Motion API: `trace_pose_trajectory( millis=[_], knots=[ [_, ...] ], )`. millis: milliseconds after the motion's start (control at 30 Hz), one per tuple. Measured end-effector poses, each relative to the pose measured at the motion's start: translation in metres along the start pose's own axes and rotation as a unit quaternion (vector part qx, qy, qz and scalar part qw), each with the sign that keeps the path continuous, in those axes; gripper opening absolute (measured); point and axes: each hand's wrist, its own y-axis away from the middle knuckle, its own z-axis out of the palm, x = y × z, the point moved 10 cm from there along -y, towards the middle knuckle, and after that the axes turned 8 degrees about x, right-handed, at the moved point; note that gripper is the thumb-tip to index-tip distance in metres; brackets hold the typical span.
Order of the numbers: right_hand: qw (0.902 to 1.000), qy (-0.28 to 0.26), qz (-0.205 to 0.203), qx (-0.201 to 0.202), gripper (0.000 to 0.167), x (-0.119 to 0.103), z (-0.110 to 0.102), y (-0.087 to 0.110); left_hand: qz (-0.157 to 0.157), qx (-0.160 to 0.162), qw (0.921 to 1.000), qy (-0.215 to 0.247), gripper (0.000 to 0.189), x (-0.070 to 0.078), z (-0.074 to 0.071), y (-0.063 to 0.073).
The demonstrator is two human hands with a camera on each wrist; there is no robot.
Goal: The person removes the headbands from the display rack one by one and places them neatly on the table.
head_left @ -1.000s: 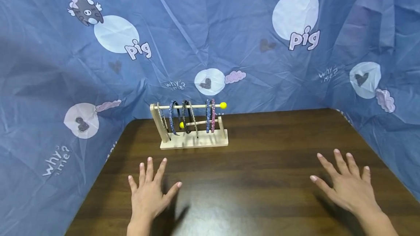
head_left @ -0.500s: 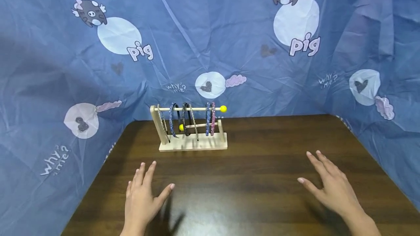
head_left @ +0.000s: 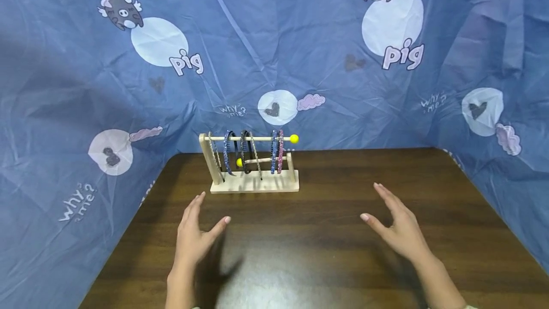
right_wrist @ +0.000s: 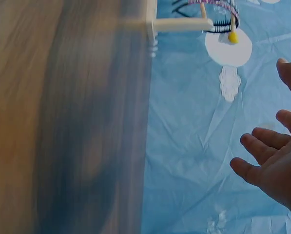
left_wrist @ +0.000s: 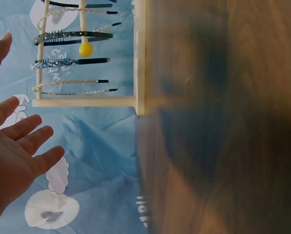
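A pale wooden rack [head_left: 255, 185] stands at the back left of the table, with two rods tipped by yellow balls. Several headbands hang on its rods, among them a pink one [head_left: 280, 152], a blue one [head_left: 273, 153] and a black one [head_left: 243, 151]. My left hand [head_left: 193, 237] hovers in front of the rack's left end, thumb spread and fingers extended, holding nothing. To the right, my right hand [head_left: 401, 230] is held over the table in the same way, apart from the rack. Both wrist views show the palms bare.
The dark wooden table [head_left: 326, 252] runs back to a blue cloth backdrop [head_left: 240, 61] printed with pigs and hearts. Its back edge lies just behind the rack, and the cloth also closes in the left and right sides.
Both hands have turned from palms down to palms facing inward. My right hand has moved left and slightly forward; the left has moved slightly forward. The rack and headbands stay put.
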Motion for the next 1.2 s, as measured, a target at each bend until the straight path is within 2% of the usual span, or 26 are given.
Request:
trace_pose_trajectory(
  millis=[100,200,367,500,667,833,933,1067,1200],
  knots=[
    [0.9994,-0.034,0.000,0.004,0.074,-0.007,0.012,-0.005,-0.005,0.016,0.9997,0.018,0.082,-0.004,0.000,-0.005],
    [0.9977,-0.067,0.000,0.005,0.072,-0.015,0.024,-0.007,-0.023,0.023,0.9991,0.026,0.082,-0.013,0.001,-0.005],
    [0.9947,-0.102,-0.005,-0.009,0.070,-0.024,0.047,-0.010,-0.063,0.014,0.9973,0.035,0.083,-0.032,0.013,-0.002],
    [0.9936,-0.111,-0.022,-0.011,0.068,-0.030,0.061,-0.015,-0.070,0.021,0.9962,0.047,0.080,-0.042,0.022,-0.008],
    [0.9913,-0.129,-0.028,0.002,0.066,-0.032,0.070,-0.024,-0.058,0.034,0.9955,0.067,0.074,-0.045,0.030,-0.019],
    [0.9849,-0.173,-0.011,-0.001,0.063,-0.035,0.081,-0.032,-0.089,0.035,0.9923,0.079,0.075,-0.057,0.039,-0.025],
    [0.9803,-0.197,-0.004,0.000,0.059,-0.047,0.082,-0.039,-0.107,0.029,0.9905,0.081,0.076,-0.067,0.046,-0.030],
    [0.9740,-0.226,0.009,-0.004,0.055,-0.064,0.083,-0.045,-0.116,0.030,0.9894,0.082,0.075,-0.075,0.055,-0.035],
    [0.9708,-0.238,0.023,-0.013,0.054,-0.067,0.091,-0.048,-0.119,0.041,0.9881,0.089,0.074,-0.080,0.060,-0.037]
  ],
)
